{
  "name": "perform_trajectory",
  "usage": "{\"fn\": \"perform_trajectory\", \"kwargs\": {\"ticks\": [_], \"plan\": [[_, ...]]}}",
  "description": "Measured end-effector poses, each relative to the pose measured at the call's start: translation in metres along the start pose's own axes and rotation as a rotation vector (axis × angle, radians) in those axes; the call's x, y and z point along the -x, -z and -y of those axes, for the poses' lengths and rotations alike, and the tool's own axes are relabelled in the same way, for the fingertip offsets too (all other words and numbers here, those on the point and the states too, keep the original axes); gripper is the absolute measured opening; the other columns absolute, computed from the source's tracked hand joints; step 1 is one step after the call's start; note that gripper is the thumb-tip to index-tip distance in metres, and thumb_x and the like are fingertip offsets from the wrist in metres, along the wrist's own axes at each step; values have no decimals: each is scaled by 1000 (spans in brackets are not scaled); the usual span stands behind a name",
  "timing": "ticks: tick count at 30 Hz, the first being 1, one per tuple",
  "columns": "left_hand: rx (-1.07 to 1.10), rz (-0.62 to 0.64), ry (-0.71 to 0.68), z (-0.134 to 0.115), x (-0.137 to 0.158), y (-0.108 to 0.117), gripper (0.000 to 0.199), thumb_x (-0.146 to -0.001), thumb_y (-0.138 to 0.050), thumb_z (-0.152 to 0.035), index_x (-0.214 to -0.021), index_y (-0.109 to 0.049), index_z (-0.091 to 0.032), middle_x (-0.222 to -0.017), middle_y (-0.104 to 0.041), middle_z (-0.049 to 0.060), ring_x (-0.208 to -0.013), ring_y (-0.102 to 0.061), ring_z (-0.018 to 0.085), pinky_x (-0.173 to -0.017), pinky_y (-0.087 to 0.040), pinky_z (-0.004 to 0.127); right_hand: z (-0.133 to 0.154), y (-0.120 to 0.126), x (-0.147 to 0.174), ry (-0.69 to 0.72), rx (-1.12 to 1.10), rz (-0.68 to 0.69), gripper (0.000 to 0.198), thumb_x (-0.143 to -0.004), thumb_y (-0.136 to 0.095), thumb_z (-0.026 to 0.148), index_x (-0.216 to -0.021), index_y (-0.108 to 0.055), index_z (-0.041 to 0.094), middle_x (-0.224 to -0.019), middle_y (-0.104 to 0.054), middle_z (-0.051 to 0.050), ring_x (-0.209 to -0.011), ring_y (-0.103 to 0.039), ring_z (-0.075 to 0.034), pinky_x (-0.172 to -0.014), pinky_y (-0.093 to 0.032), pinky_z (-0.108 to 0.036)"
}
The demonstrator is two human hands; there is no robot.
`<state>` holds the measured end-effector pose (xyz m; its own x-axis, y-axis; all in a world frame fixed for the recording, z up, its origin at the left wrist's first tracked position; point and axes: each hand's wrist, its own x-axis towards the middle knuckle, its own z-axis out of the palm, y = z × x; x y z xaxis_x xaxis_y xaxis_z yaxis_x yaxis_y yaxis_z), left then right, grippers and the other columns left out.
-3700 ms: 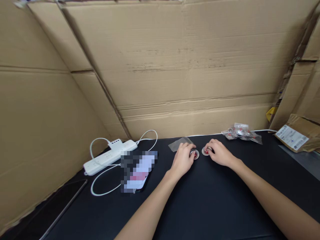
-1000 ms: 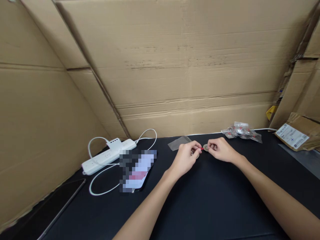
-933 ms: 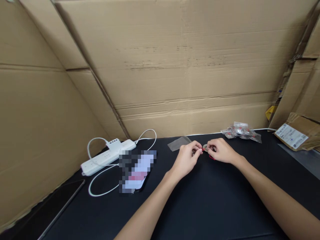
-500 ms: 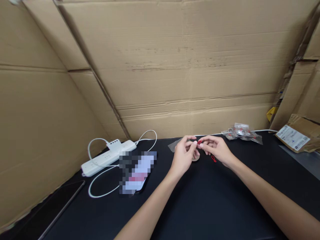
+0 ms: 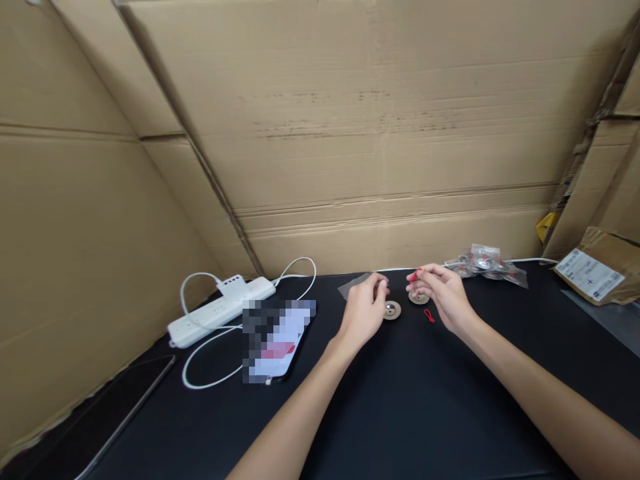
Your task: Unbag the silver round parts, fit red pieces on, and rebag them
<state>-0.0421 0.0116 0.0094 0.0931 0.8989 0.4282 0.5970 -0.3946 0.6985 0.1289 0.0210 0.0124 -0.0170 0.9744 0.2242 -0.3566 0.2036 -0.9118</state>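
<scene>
My right hand (image 5: 445, 293) pinches a red cord (image 5: 415, 275) between thumb and fingertips, held above the black tabletop. Partly behind those fingers lies a round, beige, cymbal-like disc (image 5: 418, 299). A second cymbal-like disc (image 5: 393, 310), with a raised centre, rests beside my left hand (image 5: 364, 308). The left thumb and fingers are closed together; whatever they hold, if anything, is too small to make out. Between the hands and slightly nearer to me, a red cord loop (image 5: 429, 316) lies loose on the table. A clear plastic bag (image 5: 351, 285) shows partly behind the left hand.
Several clear bags with red and metal bits (image 5: 487, 262) lie at the back right, near a brown labelled package (image 5: 595, 273). To the left are a white power strip (image 5: 225, 310), white cables and a phone (image 5: 283, 343). Cardboard walls (image 5: 320, 153) enclose the table.
My hands have moved apart, the right one going rightward with the red cord. Both discs now show more plainly between them.
</scene>
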Motion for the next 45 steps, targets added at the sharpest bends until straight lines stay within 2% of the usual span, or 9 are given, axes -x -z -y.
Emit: {"fn": "perform_trajectory", "kwargs": {"ticks": [3, 6, 12, 19, 24, 28, 31, 36, 45], "plan": [[-325, 19, -47, 10, -1, 3, 18, -89, -49, -24, -90, -66, -17, -86, -68, 9, -88, -63, 24, -79, -45, 34, 0, 4, -2, -95, -24, 6, 33, -64, -80, 38, -77, -60, 16, -73, -70, -7, -57, -66, -18, -57, -55, -31], [-432, 104, -17, 17, 0, 1, 18, -84, -57, -31, -87, -67, -16, -87, -66, 11, -86, -61, 26, -77, -44, 35, -3, 8, -3, -134, 7, 12, 29, -65, -77, 34, -80, -64, 14, -66, -66, -4, -51, -61, -14, -49, -48, -25], [-331, 232, 16, 22, 2, -2, 11, -78, -63, -29, -76, -64, -18, -77, -64, 6, -73, -59, 20, -62, -38, 28, -10, 11, -5, -155, 35, 62, 23, -68, -73, 33, -77, -68, 12, -49, -46, 5, -45, -42, -7, -44, -34, -21], [-14, 171, 172, 16, -1, -2, 4, -80, -58, -19, -77, -55, -18, -57, -61, -1, -52, -58, 14, -53, -39, 24, -12, 14, -5, -181, 67, 161, 34, -66, -79, 41, -81, -70, 12, -65, -61, -2, -52, -54, -10, -52, -45, -25], [331, 190, 319, 10, 0, -11, 10, -82, -60, -23, -85, -55, -16, -62, -66, 2, -47, -62, 14, -44, -42, 21, -16, 14, -6, -107, 166, 177, 33, -62, -81, 39, -80, -74, 13, -67, -67, -4, -53, -55, -10, -53, -48, -26], [515, 200, 349, 5, 1, -15, 15, -83, -63, -26, -86, -60, -11, -73, -69, 9, -55, -66, 15, -47, -48, 23, -24, 13, -7, -56, 334, 221, 28, -64, -80, 36, -80, -74, 14, -67, -70, -5, -50, -57, -12, -52, -49, -27], [595, 208, 370, 2, 1, -16, 12, -85, -60, -21, -86, -62, -9, -70, -68, 9, -60, -67, 15, -53, -52, 24, -29, 13, -5, 29, 500, 240, 19, -72, -72, 31, -81, -73, 15, -73, -71, -6, -54, -60, -14, -55, -51, -29], [680, 227, 369, -3, 3, -16, 11, -82, -65, -19, -85, -65, -8, -74, -69, 9, -63, -69, 16, -60, -56, 27, -24, 13, -1, 348, 897, 260, 12, -82, -59, 17, -82, -71, 19, -83, -70, -6, -72, -64, -17, -68, -50, -30], [802, 287, 431, -13, 7, -14, 13, -83, -66, -21, -87, -65, -8, -82, -71, 13, -72, -71, 21, -72, -58, 34, -23, 17, -1, 471, 957, 297, 17, -91, -49, 16, -86, -65, 20, -87, -66, -6, -80, -61, -17, -74, -47, -29]]}}
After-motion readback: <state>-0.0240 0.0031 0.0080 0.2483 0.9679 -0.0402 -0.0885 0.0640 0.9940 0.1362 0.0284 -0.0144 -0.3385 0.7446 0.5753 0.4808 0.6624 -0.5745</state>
